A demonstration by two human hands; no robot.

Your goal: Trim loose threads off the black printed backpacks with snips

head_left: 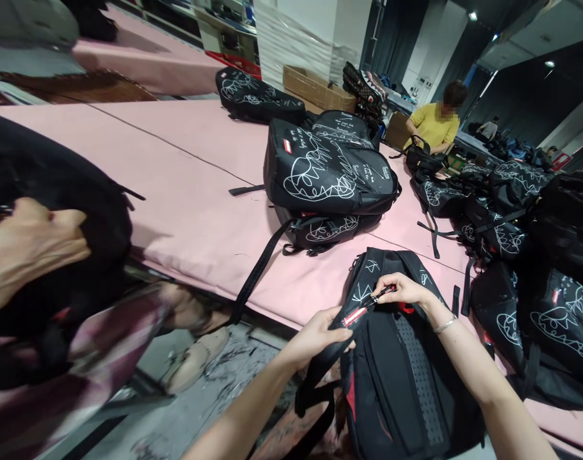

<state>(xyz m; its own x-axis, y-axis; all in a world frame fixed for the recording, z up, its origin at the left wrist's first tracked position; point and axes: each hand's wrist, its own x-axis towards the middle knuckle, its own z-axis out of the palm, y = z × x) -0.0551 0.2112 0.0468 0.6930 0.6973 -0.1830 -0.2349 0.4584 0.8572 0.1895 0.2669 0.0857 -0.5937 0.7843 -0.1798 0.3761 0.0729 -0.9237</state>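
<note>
A black backpack [406, 377] with white scribble print lies back-side up at the near edge of the pink table [186, 191]. My left hand [320, 335] is closed on its black strap and top fabric, next to a small red label [354, 316]. My right hand [400, 291] pinches a small thin tool [382, 295], black and red, against the top of the bag. A bracelet sits on my right wrist.
Stacked black backpacks [329, 172] lie mid-table, with more heaped at the right [535, 255]. Another person's hand [27, 249] holds a black bag at the left, their foot on the floor below. A person in yellow [435, 124] sits far back, near cardboard boxes [315, 89].
</note>
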